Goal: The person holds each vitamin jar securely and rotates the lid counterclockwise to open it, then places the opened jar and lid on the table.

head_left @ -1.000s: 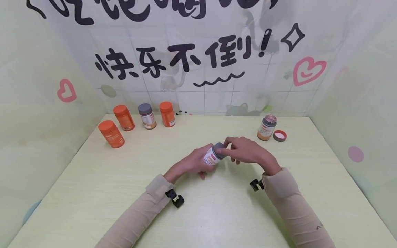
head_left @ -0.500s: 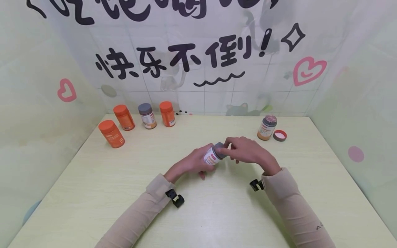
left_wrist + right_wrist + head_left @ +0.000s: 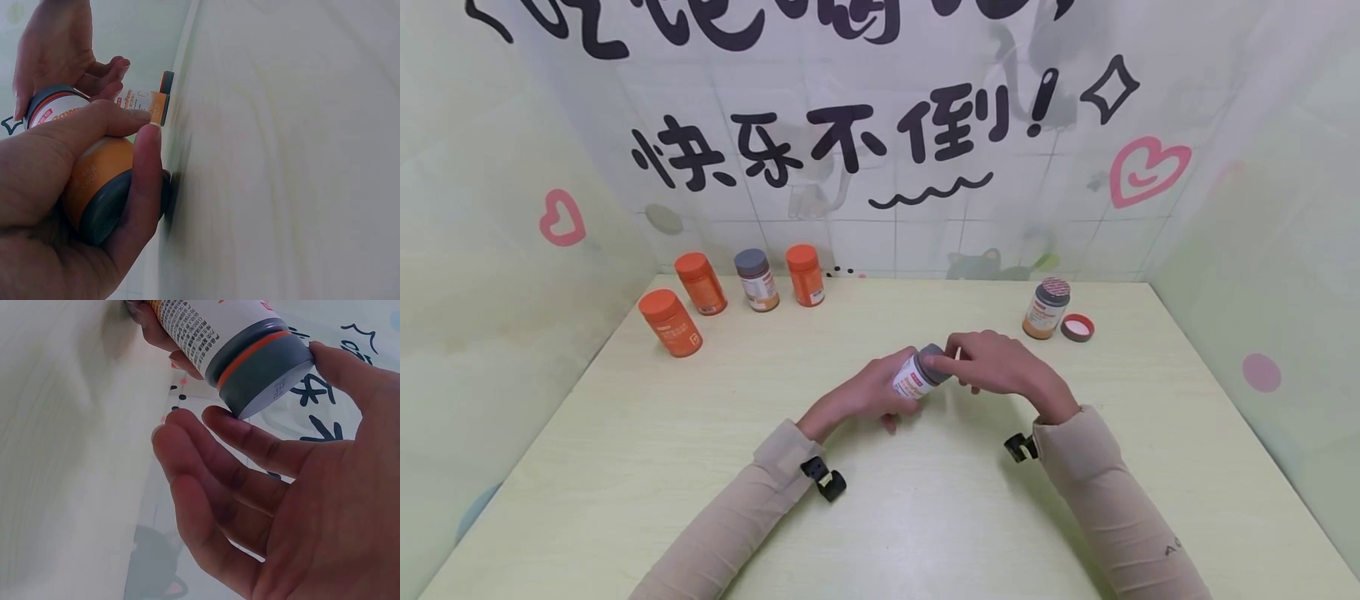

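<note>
My left hand [image 3: 880, 390] grips a white-labelled bottle [image 3: 911, 381] near the middle of the table, its fingers curled round the body. The bottle tilts with its grey lid [image 3: 934, 358] up and to the right. My right hand [image 3: 998, 363] pinches this lid between thumb and index fingertip; in the right wrist view the other fingers [image 3: 200, 506] are bent and off it. An orange ring [image 3: 250, 353] shows between lid and neck. The left wrist view shows the bottle's orange lower part [image 3: 100, 172] and dark base [image 3: 107, 206] within the left hand.
At the back left stand several bottles: orange ones [image 3: 672, 325] and one with a grey lid [image 3: 756, 282]. A lidless bottle [image 3: 1046, 310] with a patterned top stands back right, a loose lid [image 3: 1078, 327] lying upside down beside it. Printed sheets [image 3: 865, 242] wall the table.
The right thumb and fingers have shifted very slightly at the lid. The left hand and the bottle hold the same place.
</note>
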`<state>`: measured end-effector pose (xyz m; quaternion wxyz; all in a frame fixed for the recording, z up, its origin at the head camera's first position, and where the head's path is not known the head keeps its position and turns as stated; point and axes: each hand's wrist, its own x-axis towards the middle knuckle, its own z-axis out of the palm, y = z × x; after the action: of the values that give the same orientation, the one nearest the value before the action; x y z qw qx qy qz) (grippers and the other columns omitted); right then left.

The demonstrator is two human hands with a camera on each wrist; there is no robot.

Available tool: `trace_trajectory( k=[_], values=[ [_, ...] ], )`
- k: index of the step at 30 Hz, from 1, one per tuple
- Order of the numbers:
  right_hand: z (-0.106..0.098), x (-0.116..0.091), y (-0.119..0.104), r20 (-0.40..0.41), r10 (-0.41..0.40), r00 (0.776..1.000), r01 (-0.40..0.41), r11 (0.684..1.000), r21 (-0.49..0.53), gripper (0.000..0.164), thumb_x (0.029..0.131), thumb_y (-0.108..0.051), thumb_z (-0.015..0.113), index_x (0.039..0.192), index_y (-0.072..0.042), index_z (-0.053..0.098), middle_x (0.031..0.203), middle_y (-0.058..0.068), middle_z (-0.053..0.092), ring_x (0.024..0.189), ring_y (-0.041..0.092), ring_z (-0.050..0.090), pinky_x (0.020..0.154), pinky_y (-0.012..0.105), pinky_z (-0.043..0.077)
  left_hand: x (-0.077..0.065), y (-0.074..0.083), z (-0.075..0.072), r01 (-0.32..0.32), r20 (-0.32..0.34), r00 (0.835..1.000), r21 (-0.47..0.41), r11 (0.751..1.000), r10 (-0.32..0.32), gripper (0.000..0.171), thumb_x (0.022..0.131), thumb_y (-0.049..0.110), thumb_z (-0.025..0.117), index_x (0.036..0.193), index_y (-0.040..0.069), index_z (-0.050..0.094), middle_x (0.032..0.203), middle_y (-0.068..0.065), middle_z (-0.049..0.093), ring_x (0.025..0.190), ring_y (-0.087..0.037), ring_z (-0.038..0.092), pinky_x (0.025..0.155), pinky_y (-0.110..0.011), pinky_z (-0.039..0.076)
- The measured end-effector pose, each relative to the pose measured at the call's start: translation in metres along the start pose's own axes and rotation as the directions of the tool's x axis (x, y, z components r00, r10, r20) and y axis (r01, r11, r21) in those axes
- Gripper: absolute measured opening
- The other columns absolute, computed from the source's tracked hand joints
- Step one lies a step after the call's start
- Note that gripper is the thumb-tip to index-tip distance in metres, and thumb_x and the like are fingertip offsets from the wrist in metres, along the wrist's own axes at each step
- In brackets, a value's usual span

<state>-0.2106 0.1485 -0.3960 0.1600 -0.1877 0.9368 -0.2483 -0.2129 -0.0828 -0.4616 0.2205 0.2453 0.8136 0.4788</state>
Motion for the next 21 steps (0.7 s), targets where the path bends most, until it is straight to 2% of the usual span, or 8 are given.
trace_trajectory(
  k=[3, 9, 16, 21],
  values=[
    [-0.0002, 0.0002, -0.0001, -0.001, 0.005, 1.000, -0.005, 1.000, 0.005, 0.057, 0.097, -0.071, 0.048, 0.107, -0.017, 0.065, 0.088, 0.004, 0.070, 0.075, 0.025, 0.073, 0.062, 0.033, 0.051, 0.0000, -0.0001, -0.0004, 0.000, 0.002, 1.000, -0.002, 1.000, 0.000, 0.049, 0.085, -0.001, 0.074, 0.125, 0.013, 0.050, 0.104, -0.015, 0.062, 0.065, -0.022, 0.066, 0.052, -0.041, 0.062],
    [0.0020, 0.0014, 0.0013, -0.010, 0.004, 1.000, -0.004, 1.000, -0.023, 0.067, 0.096, -0.074, 0.046, 0.098, -0.011, 0.068, 0.085, 0.004, 0.069, 0.073, 0.023, 0.071, 0.061, 0.032, 0.052, 0.0016, -0.0015, -0.0005, -0.009, 0.010, 1.000, 0.002, 1.000, 0.009, 0.049, 0.087, 0.000, 0.073, 0.127, 0.014, 0.049, 0.104, -0.015, 0.062, 0.063, -0.021, 0.066, 0.052, -0.041, 0.062],
    [0.0004, -0.0002, 0.0013, 0.002, 0.007, 1.000, -0.007, 1.000, 0.006, 0.056, 0.095, -0.071, 0.052, 0.106, -0.018, 0.066, 0.088, 0.004, 0.071, 0.075, 0.024, 0.072, 0.062, 0.032, 0.051, 0.0018, -0.0023, 0.0001, -0.016, 0.010, 1.000, -0.007, 1.000, 0.016, 0.048, 0.086, -0.002, 0.073, 0.125, 0.013, 0.049, 0.101, -0.015, 0.062, 0.061, -0.021, 0.065, 0.051, -0.042, 0.062],
    [0.0005, 0.0006, 0.0015, -0.016, 0.025, 1.000, -0.025, 1.000, -0.019, 0.066, 0.093, -0.077, 0.048, 0.103, -0.015, 0.068, 0.088, 0.000, 0.071, 0.074, 0.024, 0.071, 0.061, 0.032, 0.052, 0.0016, -0.0017, -0.0002, -0.012, 0.003, 1.000, -0.002, 1.000, 0.012, 0.048, 0.086, 0.000, 0.074, 0.126, 0.013, 0.049, 0.102, -0.015, 0.062, 0.061, -0.021, 0.065, 0.051, -0.042, 0.062]
  ],
)
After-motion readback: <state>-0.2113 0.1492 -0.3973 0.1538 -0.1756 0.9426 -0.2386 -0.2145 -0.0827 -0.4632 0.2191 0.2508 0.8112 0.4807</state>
